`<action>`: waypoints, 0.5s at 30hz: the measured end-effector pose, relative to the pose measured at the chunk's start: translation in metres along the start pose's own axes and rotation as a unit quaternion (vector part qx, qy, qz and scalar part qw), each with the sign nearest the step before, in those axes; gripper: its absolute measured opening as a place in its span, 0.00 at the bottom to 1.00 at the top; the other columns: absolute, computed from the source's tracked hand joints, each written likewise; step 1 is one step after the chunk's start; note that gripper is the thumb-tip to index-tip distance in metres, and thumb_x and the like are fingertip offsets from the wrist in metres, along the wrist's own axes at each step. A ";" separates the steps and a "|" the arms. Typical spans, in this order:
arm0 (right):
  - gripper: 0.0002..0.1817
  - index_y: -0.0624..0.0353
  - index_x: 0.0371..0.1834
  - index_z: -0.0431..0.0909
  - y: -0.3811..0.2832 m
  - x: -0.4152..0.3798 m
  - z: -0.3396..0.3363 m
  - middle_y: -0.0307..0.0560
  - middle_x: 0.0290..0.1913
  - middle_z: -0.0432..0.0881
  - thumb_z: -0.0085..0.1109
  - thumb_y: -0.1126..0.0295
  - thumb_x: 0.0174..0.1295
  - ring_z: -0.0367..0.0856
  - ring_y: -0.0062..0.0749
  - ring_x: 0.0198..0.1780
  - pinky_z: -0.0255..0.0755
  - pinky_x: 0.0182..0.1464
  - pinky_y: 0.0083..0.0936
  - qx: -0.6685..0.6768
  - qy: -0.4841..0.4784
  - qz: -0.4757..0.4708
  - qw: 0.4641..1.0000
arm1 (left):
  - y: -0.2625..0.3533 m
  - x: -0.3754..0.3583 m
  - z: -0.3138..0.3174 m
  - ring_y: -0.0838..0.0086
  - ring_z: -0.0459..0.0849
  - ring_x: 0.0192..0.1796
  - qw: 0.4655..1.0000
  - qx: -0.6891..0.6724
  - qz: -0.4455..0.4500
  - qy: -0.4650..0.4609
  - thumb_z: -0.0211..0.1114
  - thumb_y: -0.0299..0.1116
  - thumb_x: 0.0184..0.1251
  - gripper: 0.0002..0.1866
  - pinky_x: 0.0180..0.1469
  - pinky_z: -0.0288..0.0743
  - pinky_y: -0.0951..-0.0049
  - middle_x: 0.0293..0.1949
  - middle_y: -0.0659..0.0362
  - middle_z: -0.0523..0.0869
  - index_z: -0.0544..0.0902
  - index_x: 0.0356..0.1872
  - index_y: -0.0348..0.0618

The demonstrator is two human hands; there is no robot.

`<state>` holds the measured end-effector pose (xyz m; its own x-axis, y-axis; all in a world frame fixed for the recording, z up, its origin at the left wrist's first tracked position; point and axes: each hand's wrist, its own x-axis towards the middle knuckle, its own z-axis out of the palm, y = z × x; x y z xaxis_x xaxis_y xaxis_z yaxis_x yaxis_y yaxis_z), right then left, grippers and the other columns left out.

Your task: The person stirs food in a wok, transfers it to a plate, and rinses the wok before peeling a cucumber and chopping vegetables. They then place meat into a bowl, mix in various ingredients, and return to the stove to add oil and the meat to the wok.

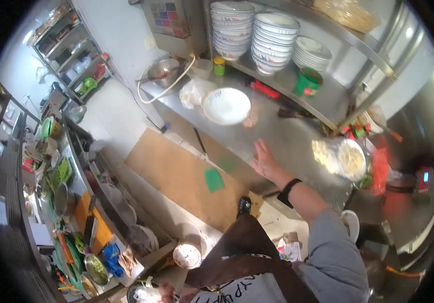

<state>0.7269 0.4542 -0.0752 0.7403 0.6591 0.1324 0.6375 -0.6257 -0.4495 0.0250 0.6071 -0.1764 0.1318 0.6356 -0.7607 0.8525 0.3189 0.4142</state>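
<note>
My right hand [265, 159] reaches out over the front edge of the steel counter [282, 132], fingers stretched out and nothing in them. Nearest to it on the counter stands a white bowl [227, 106], with a plastic bag [194, 94] at its left and a small pinkish-brown patch at its right. At the bottom edge, what looks like my left hand [167, 292] is partly visible beside a dark container [135, 293] with something white in it. Its fingers and anything they hold cannot be made out.
Stacked bowls [233, 31] and a green tin [309, 82] stand on the shelf. A plate of pale food [351, 159] lies at the counter's right. Across the aisle, the left counter holds greens [62, 171], a knife [89, 225] and an orange board [103, 227]. Cardboard [176, 171] covers the floor.
</note>
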 end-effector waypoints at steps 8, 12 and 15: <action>0.41 0.60 0.69 0.48 0.079 0.192 0.083 0.58 0.67 0.57 0.58 0.69 0.53 0.61 0.51 0.64 0.61 0.63 0.39 0.258 0.108 0.075 0.957 | 0.170 -0.082 0.089 0.72 0.81 0.26 0.992 -0.100 -0.065 -0.029 0.56 0.30 0.63 0.07 0.25 0.74 0.74 0.30 0.56 0.80 0.74 0.38 0.38; 0.37 0.48 0.69 0.52 0.083 0.190 0.047 0.48 0.61 0.66 0.58 0.64 0.56 0.67 0.43 0.59 0.65 0.56 0.37 0.179 0.116 0.096 0.972 | 0.231 -0.060 0.103 0.71 0.83 0.29 0.988 -0.142 0.005 -0.055 0.56 0.27 0.64 0.08 0.28 0.76 0.75 0.32 0.55 0.80 0.73 0.41 0.36; 0.33 0.48 0.66 0.56 0.133 0.148 0.067 0.49 0.56 0.70 0.58 0.66 0.56 0.70 0.42 0.54 0.65 0.52 0.36 -0.063 0.116 0.074 0.988 | 0.269 -0.023 0.100 0.71 0.84 0.30 0.978 -0.178 0.073 -0.082 0.56 0.25 0.64 0.09 0.30 0.78 0.76 0.33 0.55 0.81 0.72 0.44 0.35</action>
<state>0.9070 0.4965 -0.1740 0.8470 0.4519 0.2798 0.5294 -0.7644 -0.3680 0.3014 0.6079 -0.0974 0.3442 0.5803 -0.7380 0.5918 0.4762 0.6504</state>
